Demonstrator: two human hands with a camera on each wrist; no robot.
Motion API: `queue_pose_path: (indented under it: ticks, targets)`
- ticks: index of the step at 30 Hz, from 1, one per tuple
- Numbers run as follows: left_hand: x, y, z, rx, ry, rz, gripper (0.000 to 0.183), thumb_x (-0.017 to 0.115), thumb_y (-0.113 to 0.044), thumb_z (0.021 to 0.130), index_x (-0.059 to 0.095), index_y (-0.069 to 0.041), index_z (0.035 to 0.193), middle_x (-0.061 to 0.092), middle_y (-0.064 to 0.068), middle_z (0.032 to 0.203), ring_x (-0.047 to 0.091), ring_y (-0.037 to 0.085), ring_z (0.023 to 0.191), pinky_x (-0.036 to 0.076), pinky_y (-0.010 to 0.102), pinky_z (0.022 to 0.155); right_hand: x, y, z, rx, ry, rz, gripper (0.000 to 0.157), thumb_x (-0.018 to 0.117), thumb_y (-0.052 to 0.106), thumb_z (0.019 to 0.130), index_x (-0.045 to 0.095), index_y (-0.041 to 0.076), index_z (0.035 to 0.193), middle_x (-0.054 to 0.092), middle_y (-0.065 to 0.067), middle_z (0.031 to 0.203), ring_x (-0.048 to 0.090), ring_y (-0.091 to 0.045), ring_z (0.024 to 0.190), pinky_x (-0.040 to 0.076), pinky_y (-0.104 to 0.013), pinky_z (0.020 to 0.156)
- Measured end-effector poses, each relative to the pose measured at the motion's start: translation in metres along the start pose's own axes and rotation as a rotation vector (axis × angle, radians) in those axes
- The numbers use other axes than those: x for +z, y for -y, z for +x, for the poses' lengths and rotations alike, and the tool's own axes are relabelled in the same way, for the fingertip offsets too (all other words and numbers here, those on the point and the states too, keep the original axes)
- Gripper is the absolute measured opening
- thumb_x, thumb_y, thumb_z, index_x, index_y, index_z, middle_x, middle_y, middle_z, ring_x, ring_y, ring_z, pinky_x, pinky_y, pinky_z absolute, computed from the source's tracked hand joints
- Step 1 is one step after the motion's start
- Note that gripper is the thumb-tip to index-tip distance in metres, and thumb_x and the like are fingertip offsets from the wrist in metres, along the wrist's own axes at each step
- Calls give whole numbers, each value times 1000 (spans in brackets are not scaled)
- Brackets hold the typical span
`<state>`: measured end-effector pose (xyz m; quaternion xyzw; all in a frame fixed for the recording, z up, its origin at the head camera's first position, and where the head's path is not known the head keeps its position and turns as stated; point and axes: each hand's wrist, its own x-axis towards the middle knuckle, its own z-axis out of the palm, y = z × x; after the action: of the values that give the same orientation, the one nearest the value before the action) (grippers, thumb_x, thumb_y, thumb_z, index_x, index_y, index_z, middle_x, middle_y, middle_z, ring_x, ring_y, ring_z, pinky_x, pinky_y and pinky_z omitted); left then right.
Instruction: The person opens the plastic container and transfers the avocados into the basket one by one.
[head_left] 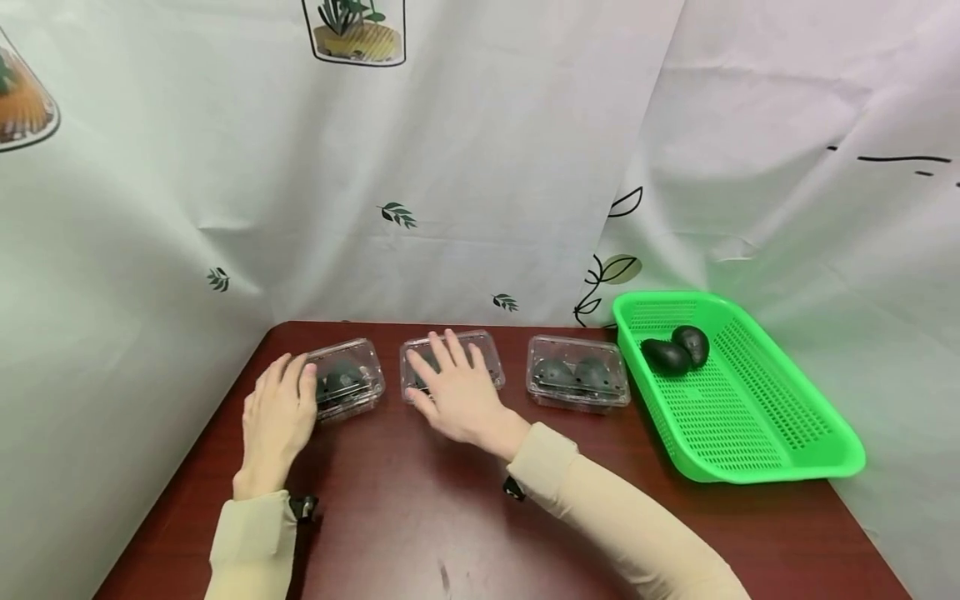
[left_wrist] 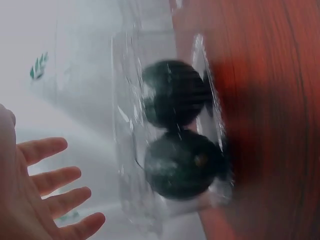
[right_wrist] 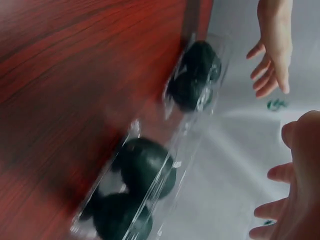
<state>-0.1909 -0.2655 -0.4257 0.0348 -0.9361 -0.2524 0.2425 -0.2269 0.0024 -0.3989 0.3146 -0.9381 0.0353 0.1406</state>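
Note:
Three lidded clear plastic boxes, each with dark avocados inside, stand in a row. My left hand is at the left box, its fingers loosely extended; the left wrist view shows two avocados in that box, with the hand's fingers apart from it. Over the middle box my right hand is spread, fingers straight, covering part of the lid. In the right wrist view a gap shows between the right hand and the box below. The right box is untouched by either hand.
A green plastic basket with two loose avocados stands at the right of the dark red table. A white patterned cloth hangs behind the table's back edge and along its sides.

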Motion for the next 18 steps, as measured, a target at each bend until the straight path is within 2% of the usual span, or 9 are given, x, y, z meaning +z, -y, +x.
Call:
queue_pose_path:
  ticks: [5,10,18]
  targets:
    - [-5,17,2,-124,-44,-47,52,30,-40,106,53,-4,136,45,21,142,38,45,129,28,64,96,3,23,16,-62,-81,-29,50,35,50,102,45,26,145,36,-9,151,27,-30,141,29,-51,105]
    - [-4,32,8,-298,-24,-110,54,31,-43,104,48,-7,142,43,21,144,40,46,128,28,66,96,7,42,30,-115,-143,-47,42,38,45,102,50,26,137,44,-6,144,35,-27,135,33,-48,100]
    - [4,53,12,-488,15,-212,59,26,-46,103,45,-6,143,44,26,141,39,52,124,28,67,96,27,73,47,-175,-120,-90,35,39,45,101,53,29,129,47,0,136,39,-22,127,36,-43,93]
